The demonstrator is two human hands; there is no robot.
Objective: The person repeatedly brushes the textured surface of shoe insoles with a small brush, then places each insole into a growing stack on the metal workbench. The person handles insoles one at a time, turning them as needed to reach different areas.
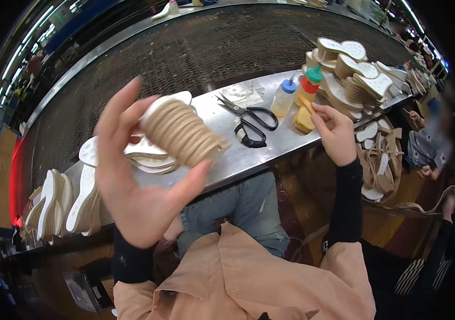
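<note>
- While our left hand (pixel 134 186) grasps one rope-wrapped wedge sole (pixel 182 136) between thumb and fingers, lifted above the metal bench (pixel 234 167), our right hand (pixel 335 130) pinches a yellow stick (pixel 306 104), whose lower end is at the small yellow pot (pixel 303 123).
- We judge that this sole is in the course of work and not finished, as stick and sole are well apart.
- More soles lie in the left group (pixel 50 196) and the right pile (pixel 365 88); which are done and which are left, we cannot tell.
- We can read no brand or label: the blue-capped bottle (pixel 282 102) shows us no legible writing, and the faint marks near the scissors (pixel 242 111) are unclear.
</note>
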